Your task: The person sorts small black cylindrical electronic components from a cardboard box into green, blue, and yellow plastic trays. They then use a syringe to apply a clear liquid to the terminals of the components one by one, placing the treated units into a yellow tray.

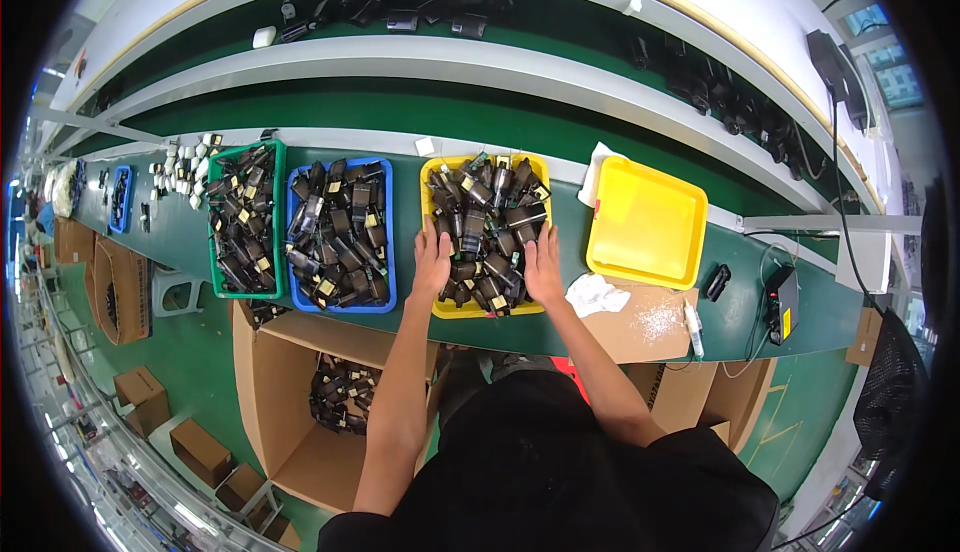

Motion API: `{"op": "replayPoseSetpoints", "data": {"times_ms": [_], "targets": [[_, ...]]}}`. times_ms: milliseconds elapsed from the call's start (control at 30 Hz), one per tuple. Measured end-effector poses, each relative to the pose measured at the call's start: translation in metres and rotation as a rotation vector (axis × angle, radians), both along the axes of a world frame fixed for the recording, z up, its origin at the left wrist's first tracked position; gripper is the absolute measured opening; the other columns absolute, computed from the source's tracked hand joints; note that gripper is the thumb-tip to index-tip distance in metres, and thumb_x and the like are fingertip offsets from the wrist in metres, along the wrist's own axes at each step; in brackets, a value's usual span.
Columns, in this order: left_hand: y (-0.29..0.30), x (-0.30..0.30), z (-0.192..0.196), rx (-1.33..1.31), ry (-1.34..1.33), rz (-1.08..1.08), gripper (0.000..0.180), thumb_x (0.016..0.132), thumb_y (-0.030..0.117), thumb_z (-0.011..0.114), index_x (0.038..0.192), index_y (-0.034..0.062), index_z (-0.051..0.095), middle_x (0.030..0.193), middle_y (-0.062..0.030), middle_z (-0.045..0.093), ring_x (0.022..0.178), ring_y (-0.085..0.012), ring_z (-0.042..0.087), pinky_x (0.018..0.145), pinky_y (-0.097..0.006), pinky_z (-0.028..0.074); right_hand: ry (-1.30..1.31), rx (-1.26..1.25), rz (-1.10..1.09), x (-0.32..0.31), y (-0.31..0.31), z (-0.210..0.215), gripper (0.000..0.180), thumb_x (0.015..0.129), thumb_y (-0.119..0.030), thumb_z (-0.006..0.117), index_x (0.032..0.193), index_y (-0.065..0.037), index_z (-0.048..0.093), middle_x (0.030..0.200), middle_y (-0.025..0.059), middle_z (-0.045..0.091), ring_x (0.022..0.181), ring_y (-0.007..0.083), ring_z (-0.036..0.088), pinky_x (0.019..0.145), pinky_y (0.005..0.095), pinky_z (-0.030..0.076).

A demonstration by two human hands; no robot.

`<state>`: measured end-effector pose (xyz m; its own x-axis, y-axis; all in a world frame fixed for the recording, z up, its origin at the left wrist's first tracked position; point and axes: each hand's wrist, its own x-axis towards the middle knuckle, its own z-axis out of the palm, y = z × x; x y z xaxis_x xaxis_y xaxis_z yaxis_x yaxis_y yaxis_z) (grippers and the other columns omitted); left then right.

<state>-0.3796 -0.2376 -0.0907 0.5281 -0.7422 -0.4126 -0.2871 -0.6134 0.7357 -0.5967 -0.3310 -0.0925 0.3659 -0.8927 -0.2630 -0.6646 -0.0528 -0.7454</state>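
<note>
A yellow tray (484,313) full of dark, blocky electronic parts (478,237) with small yellow pieces is in front of me on the green workbench. My left hand (432,260) lies along the tray's left side, fingers stretched out and pointing away from me. On the opposite side, my right hand (543,267) lies at the rim, its fingers also straight. Both hands touch the tray's edges or the outermost parts; which of these carries the contact, I cannot tell. No single part is held in either hand.
Left of the yellow tray stand a blue tray (342,309) and a green tray (280,167), both heaped with similar parts. To the right are a yellow tray (648,222), cardboard sheet (630,332), white cloth (597,294) and black device (782,304). An open carton (300,452) is below the bench.
</note>
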Motion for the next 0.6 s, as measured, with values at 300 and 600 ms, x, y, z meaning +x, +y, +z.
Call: {"op": "replayPoseSetpoints", "data": {"times_ms": [300, 600], "targets": [[0.016, 0.007, -0.022, -0.222, 0.100, 0.194, 0.070, 0.103, 0.042, 0.038, 0.156, 0.0057, 0.009, 0.141, -0.0236, 0.041, 0.130, -0.0378, 0.041, 0.110, -0.042, 0.030, -0.355, 0.340, -0.259, -0.040, -0.040, -0.014, 0.062, 0.105, -0.045, 0.028, 0.151, -0.004, 0.031, 0.151, 0.0176, 0.039, 0.141, 0.0264, 0.034, 0.117, 0.0329, 0.020], [-0.012, -0.002, 0.035, -0.321, -0.571, 0.221, 0.050, 0.091, 0.020, 0.058, 0.137, 0.0015, 0.047, 0.126, -0.0201, 0.051, 0.118, -0.0392, 0.046, 0.104, -0.049, 0.033, -0.273, -0.089, -0.134, -0.043, -0.021, -0.006, 0.037, 0.085, -0.017, 0.073, 0.116, -0.001, 0.062, 0.102, 0.0177, 0.063, 0.091, 0.0291, 0.062, 0.080, 0.0382, 0.049]]}}
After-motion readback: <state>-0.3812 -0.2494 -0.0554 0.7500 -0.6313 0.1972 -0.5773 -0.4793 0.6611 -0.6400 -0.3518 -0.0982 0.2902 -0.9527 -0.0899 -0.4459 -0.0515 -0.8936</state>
